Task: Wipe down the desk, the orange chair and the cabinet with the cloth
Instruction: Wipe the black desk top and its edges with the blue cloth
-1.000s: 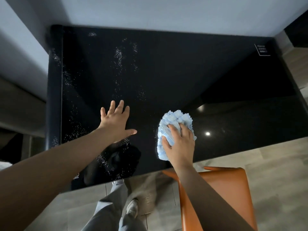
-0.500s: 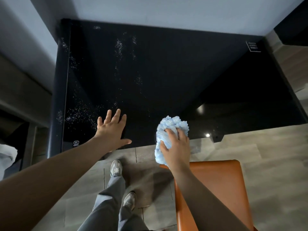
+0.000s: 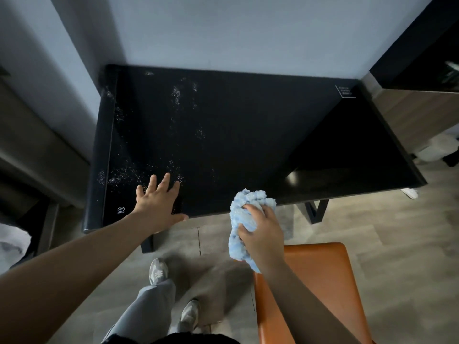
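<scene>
The black glossy desk (image 3: 248, 135) fills the middle of the view, with white dust specks over its left half. My left hand (image 3: 159, 202) lies flat and spread on the desk's near left edge. My right hand (image 3: 260, 234) grips a fluffy light-blue cloth (image 3: 246, 207), held just off the desk's front edge, above the floor and the corner of the orange chair (image 3: 320, 269). The chair stands at the lower right, partly hidden by my right forearm. A dark cabinet (image 3: 422, 78) with a wooden side stands at the far right.
Grey wood-look floor (image 3: 385, 232) lies in front of the desk. My legs and grey shoes (image 3: 159, 271) are below, left of the chair. A white wall backs the desk. A white object (image 3: 12, 242) sits at the left edge, a white shoe (image 3: 409, 193) at the right.
The view has pulled back from the desk. My right hand with the cloth has come off the desk top past its front edge. My left hand has slid to the desk's near edge.
</scene>
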{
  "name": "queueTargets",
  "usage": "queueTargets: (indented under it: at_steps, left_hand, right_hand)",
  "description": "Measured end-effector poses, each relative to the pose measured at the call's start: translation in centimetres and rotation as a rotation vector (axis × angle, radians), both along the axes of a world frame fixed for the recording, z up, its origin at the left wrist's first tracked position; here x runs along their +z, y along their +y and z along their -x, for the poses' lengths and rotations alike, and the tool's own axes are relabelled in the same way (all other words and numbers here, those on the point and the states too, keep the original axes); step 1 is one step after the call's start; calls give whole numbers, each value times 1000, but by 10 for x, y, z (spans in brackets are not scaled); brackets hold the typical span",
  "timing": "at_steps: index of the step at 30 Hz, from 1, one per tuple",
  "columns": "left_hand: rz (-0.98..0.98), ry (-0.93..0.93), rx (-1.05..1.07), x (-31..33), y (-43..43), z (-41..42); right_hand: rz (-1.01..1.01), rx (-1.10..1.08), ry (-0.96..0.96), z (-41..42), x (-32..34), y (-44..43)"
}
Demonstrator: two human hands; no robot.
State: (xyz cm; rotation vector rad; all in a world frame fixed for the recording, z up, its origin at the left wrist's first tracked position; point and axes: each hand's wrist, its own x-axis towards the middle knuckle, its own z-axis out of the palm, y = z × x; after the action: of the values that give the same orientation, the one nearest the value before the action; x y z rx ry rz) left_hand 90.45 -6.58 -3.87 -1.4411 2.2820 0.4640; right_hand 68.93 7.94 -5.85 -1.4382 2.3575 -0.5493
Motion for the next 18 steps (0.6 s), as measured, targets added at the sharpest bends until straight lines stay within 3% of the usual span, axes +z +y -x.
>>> queueTargets:
  at_steps: [6,11,18]
  left_hand:
    - [-17,68,29,25,-20,-17]
    - [-50,227,92,43,-58,-42]
    - [-61,260,84,45,-128,-81]
  right_hand:
    - [25,-3,-21,-15,32,-39]
    - [55,13,-54,-35,47,-95]
    - [91,21,-28,-62,56,-175]
